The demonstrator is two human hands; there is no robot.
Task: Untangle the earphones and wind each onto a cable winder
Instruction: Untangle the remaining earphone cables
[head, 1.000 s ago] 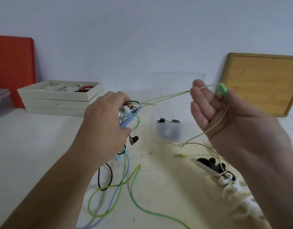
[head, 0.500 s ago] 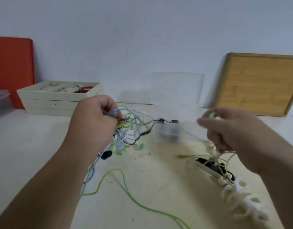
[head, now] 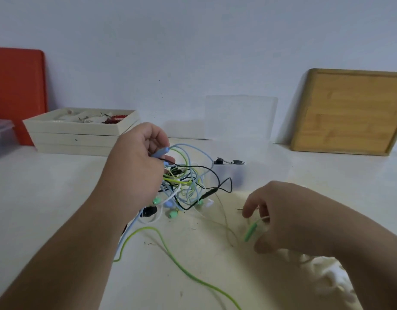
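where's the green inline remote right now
In the head view it is low on the right, the green inline remote just above the table, under the curled fingers of the right hand, right of the tangled earphones.

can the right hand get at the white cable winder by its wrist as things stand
Probably, but not freely. The white cable winder lies just under the right hand's wrist with nothing between, yet the hand's fingers are pinching a green earphone remote, so it would have to let go first.

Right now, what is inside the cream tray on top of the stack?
The cream tray holds small pale items and something dark red; its near wall hides the rest.
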